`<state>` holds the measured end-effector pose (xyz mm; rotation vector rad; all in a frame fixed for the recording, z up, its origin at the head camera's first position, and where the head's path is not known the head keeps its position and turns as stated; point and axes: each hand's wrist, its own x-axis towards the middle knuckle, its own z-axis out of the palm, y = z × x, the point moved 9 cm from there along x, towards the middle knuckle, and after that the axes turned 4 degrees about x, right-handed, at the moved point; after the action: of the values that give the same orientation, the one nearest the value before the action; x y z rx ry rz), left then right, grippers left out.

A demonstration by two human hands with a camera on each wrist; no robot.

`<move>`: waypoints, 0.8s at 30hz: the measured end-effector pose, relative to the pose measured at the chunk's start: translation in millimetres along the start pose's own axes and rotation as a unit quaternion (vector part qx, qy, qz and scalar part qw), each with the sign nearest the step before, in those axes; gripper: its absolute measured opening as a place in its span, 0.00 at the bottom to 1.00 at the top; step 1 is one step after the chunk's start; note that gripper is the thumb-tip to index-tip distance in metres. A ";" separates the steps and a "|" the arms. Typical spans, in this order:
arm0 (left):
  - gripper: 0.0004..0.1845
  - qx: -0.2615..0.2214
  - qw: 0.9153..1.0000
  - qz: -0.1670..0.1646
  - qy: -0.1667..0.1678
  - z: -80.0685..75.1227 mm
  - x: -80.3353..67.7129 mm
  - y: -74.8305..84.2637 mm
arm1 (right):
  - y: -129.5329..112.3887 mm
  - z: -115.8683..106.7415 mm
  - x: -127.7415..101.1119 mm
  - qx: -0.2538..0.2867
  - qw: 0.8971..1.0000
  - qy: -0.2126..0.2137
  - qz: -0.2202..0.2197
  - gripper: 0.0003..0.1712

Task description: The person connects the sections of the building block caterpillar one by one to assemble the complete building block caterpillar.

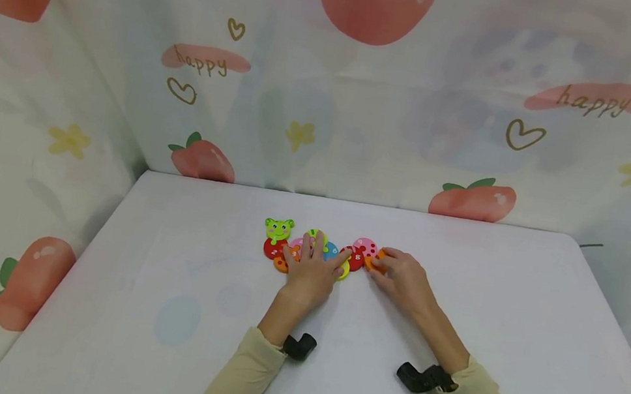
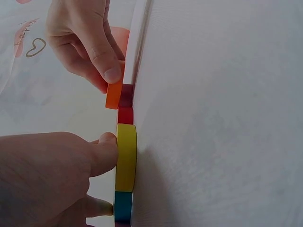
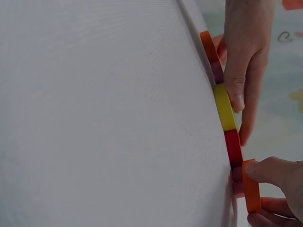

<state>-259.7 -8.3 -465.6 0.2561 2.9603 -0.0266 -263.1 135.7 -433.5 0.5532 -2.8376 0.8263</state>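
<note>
A: What is happening on the surface [image 1: 160, 309]?

B: A person is building a flat, colourful puzzle [image 1: 317, 250], a caterpillar made of numbered discs with a green head [image 1: 279, 228] at its left end. It lies near the middle of the white surface, toward the back. The step in hand looks like fitting the last disc at the right end.

A: And the hands?

B: The left hand [image 1: 312, 270] lies flat over the middle of the row, fingers spread, pressing it down. The right hand [image 1: 400, 280] pinches an orange disc [image 1: 375, 259] against the row's right end, beside the pink disc [image 1: 366, 246].

A: What does the next move call for?

B: Probably pushing the orange disc flush into its neighbour while the left hand keeps the row from sliding.

A: Do the wrist views add anything?

B: Yes. The left wrist view shows the discs edge-on: the orange disc [image 2: 114, 96] sits slightly proud of the row, not yet level. A thumb [image 2: 102, 153] touches the yellow disc [image 2: 126, 157]. The right wrist view shows fingertips [image 3: 272, 172] gripping the orange edge. Only the head view shows the whole caterpillar.
</note>
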 end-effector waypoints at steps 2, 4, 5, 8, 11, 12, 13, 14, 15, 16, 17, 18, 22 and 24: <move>0.29 0.000 1.000 0.000 -0.001 0.3 0.1 0.2 | 0.0 0.1 0.1 -0.002 1.000 -0.003 0.003 0.17; 0.29 0.002 1.000 0.000 0.000 0.7 0.2 0.4 | 0.3 0.2 0.2 -0.007 1.000 -0.005 0.005 0.17; 0.29 0.003 1.000 0.001 0.001 0.8 0.2 0.4 | 0.3 0.2 0.3 -0.009 1.000 -0.006 0.005 0.17; 0.29 0.002 1.000 0.001 0.002 0.9 0.3 0.9 | 1.0 0.9 0.6 -0.017 1.000 -0.010 0.008 0.17; 0.29 0.003 1.000 0.001 0.002 1.4 0.1 0.6 | 1.0 3.1 1.8 -0.028 0.999 -0.023 0.008 0.17; 0.29 0.004 1.000 0.001 0.002 1.4 -0.1 0.5 | 1.0 3.7 2.4 -0.033 0.999 -0.028 0.008 0.17; 0.29 0.004 1.000 0.002 0.002 1.7 -0.1 0.4 | 1.2 4.2 2.9 -0.037 0.999 -0.032 0.009 0.17; 0.29 0.005 1.000 0.003 0.002 1.8 -0.2 0.6 | 1.2 4.6 3.3 -0.042 0.998 -0.035 0.009 0.17; 0.29 0.006 1.000 0.004 0.001 1.7 -0.4 0.6 | 1.3 5.0 3.8 -0.046 0.998 -0.038 0.011 0.17; 0.29 0.006 1.000 0.004 0.001 1.6 -0.5 0.4 | 1.3 5.9 4.2 -0.047 0.998 -0.043 0.013 0.17; 0.29 0.005 1.000 0.003 0.001 1.7 -0.5 0.2 | 1.4 6.9 4.6 -0.049 0.998 -0.046 0.014 0.18; 0.29 0.004 1.000 0.003 0.000 1.8 -0.3 0.0 | 1.7 7.8 4.9 -0.048 0.998 -0.049 0.015 0.18; 0.29 0.004 1.000 0.002 0.002 2.0 0.6 -0.5 | 1.5 9.9 5.9 -0.036 0.998 -0.052 0.013 0.16; 0.28 0.004 1.000 0.002 0.003 1.8 0.9 -0.5 | 2.1 9.2 6.0 -0.032 0.998 -0.048 0.014 0.16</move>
<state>-260.4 -8.7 -467.6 0.2637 2.9652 -0.0375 -269.7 130.6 -441.0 0.5597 -2.9538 0.7292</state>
